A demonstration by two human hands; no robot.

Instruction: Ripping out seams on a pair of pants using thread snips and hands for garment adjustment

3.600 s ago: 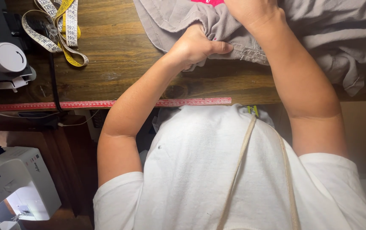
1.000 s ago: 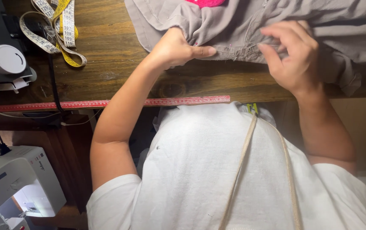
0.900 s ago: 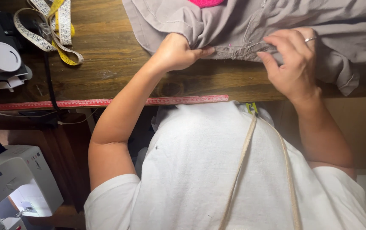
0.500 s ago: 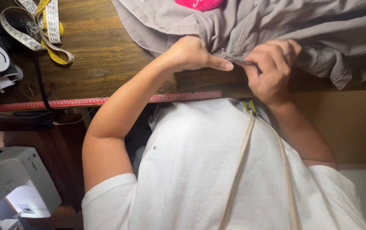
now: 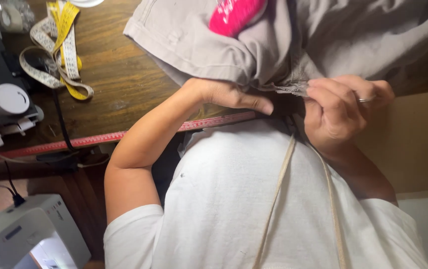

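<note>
I'm seeing the right hand [image 5: 341, 112] pinching the frayed edge of the crumpled grey cloth garment [image 5: 283, 45], its grip closing on the fabric just above the white shirt. The left hand [image 5: 226, 94] is pressing into the same garment from below, fingers curling against it. The garment is lying on the brown wooden table [image 5: 119, 74], beside a yellow-and-white measuring tape [image 5: 59, 47].

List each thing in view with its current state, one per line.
Grey garment: crumpled on the table, its edge pulled toward the person.
Left hand: pressed against the garment's fold.
Right hand: fingers pinching the garment's frayed edge.
Measuring tape: loosely coiled on the wooden table.
Pink object: partly wrapped in the garment.
</note>
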